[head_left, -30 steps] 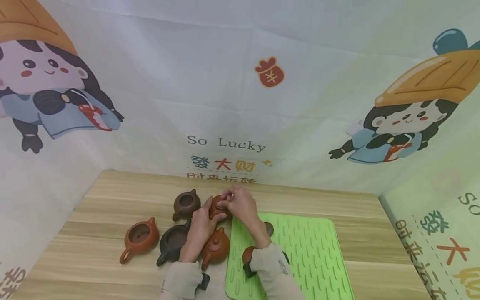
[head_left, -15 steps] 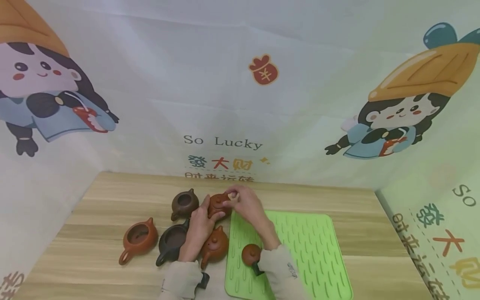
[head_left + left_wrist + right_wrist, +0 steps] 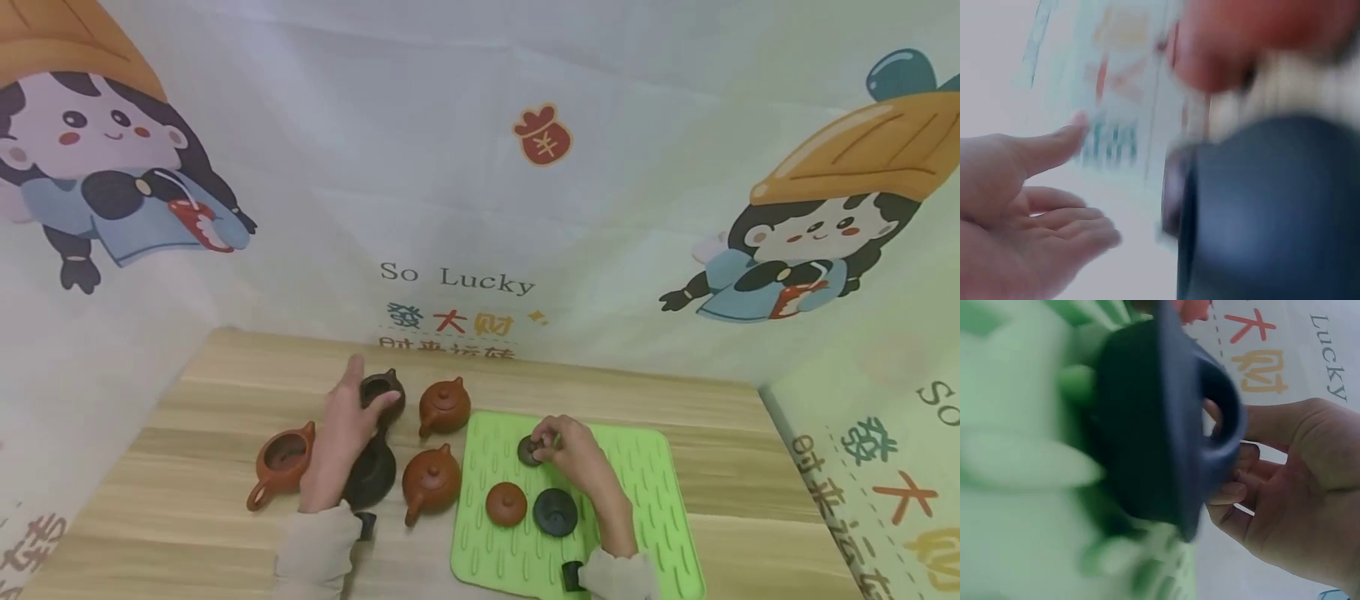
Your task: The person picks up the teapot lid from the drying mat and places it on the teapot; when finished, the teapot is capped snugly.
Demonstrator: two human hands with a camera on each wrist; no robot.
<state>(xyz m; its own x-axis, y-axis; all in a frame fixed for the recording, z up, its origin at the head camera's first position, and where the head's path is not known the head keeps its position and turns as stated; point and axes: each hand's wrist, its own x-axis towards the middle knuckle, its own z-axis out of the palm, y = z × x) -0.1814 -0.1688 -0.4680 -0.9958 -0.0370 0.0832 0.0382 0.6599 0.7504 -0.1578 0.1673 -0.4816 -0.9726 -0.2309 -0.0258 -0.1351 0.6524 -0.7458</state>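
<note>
My left hand (image 3: pixel 341 433) reaches over the dark brown lidless teapot (image 3: pixel 395 402), thumb near its opening; whether it touches cannot be made out. In the left wrist view its fingers are extended, with a blurred black teapot (image 3: pixel 1272 212) close by. On the green mat (image 3: pixel 637 500), my right hand (image 3: pixel 581 458) pinches the small dark brown teapot lid (image 3: pixel 527 451). A black lid (image 3: pixel 556 512) with a loop knob and a reddish-brown lid (image 3: pixel 506 504) lie nearby. The black lid hides part of the right fingers in the right wrist view.
Two reddish-brown teapots with lids on, the rear one (image 3: pixel 446 407) and the front one (image 3: pixel 432 481), stand left of the mat. A reddish-brown lidless teapot (image 3: pixel 287 454) and a black lidless teapot (image 3: pixel 372 477) are further left. A printed cloth (image 3: pixel 450 208) hangs behind the wooden table (image 3: pixel 720 467).
Both hands have left the rear reddish-brown teapot, whose lid is on. The left went left to the dark brown teapot; the right moved right and down to the dark lid on the mat.
</note>
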